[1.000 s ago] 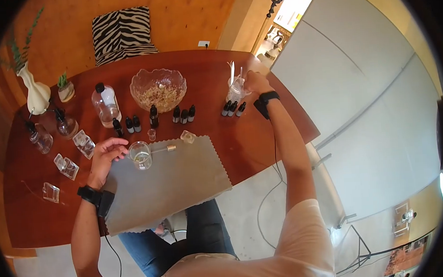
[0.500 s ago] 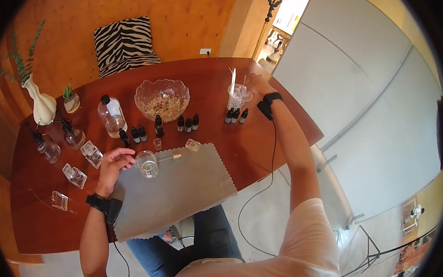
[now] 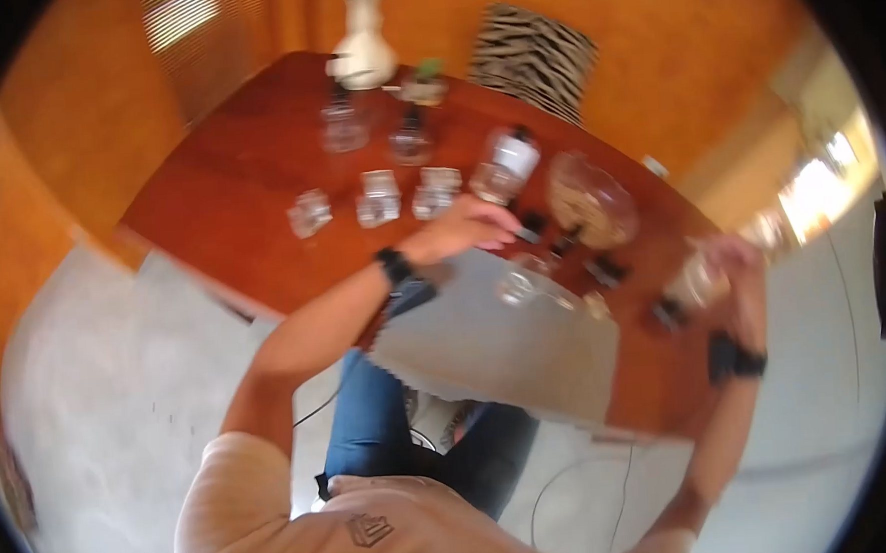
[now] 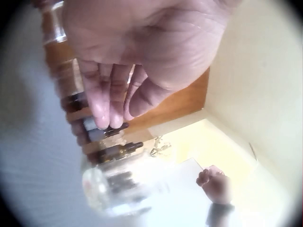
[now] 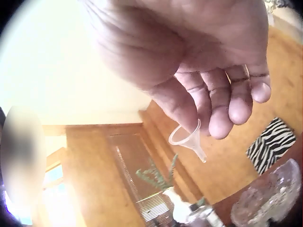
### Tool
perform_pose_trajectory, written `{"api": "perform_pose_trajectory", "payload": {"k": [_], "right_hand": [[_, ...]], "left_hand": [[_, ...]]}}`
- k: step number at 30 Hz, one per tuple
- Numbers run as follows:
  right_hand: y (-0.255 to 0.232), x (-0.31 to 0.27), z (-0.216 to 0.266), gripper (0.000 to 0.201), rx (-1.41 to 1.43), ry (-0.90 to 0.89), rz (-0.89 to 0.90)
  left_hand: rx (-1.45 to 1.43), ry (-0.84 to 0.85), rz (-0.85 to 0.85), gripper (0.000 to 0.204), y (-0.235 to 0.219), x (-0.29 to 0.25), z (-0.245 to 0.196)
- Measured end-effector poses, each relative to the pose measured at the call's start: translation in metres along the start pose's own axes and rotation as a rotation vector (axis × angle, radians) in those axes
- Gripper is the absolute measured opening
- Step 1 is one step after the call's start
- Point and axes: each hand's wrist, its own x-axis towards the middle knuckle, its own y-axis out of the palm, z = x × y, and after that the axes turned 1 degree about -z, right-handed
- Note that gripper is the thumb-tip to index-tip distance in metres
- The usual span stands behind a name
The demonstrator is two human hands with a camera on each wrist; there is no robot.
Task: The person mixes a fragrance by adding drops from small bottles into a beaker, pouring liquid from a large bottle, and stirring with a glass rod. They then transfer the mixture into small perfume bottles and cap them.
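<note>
My left hand (image 3: 465, 227) hovers over the table with relaxed fingers, close to a small dark bottle (image 3: 532, 226). In the left wrist view its fingertips (image 4: 115, 120) overlap the small black-capped bottles (image 4: 108, 131); contact cannot be told. A glass beaker (image 3: 515, 287) stands on the grey cloth (image 3: 497, 344). Between thumb and index finger my right hand (image 5: 203, 61) pinches a small clear funnel (image 5: 195, 143), spout pointing down. The head view shows the right hand (image 3: 741, 261) beside the clear cup (image 3: 692, 283), both blurred.
A large clear bottle (image 3: 505, 168) and a glass bowl of dried bits (image 3: 592, 209) stand behind the cloth. Clear glass blocks (image 3: 379, 200), spray bottles (image 3: 343, 127) and a white vase (image 3: 363, 55) are to the left. Small dark bottles (image 3: 670, 313) stand near the cup.
The head view has swung to the left and blurred. My left hand has come nearer the small bottles, and my right hand has drawn back towards me, now visibly holding the funnel.
</note>
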Motion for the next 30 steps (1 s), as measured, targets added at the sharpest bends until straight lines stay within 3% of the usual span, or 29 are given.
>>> {"api": "perform_pose_trajectory", "payload": {"k": [2,7,11,13,16,19,22,25,30], "right_hand": [[0.041,-0.006,0.042,0.011,-0.044,-0.016,-0.014],[0.103,-0.003,0.088,0.012,-0.035,-0.047,0.180],[0.184,0.006,0.112,0.013,0.098,-0.105,0.425],[0.229,0.010,0.122,0.014,0.112,-0.077,0.472],[0.299,0.032,0.126,0.019,0.259,-0.096,0.615],[0.375,0.053,0.121,0.019,0.316,-0.056,0.564],[0.427,0.077,0.117,0.020,0.294,0.041,0.469],[0.456,0.090,0.113,0.019,0.198,0.096,0.337],[0.477,0.094,0.096,0.016,0.229,0.176,0.408]], "left_hand": [[0.045,-0.023,-0.084,0.024,0.001,-0.002,-0.026],[0.082,0.218,-0.087,0.026,-0.021,-0.035,-0.113],[0.250,0.270,-0.455,0.026,-0.084,-0.092,-0.170],[0.277,0.229,-0.553,0.028,-0.135,-0.112,-0.166],[0.371,0.074,-0.528,0.027,-0.199,-0.138,-0.140],[0.335,-0.087,-0.498,0.028,-0.217,-0.160,-0.122],[0.237,-0.068,-0.360,0.029,-0.229,-0.174,-0.104],[0.184,-0.099,-0.287,0.030,-0.231,-0.181,-0.090],[0.085,-0.190,-0.118,0.042,-0.228,-0.175,-0.068]]}}
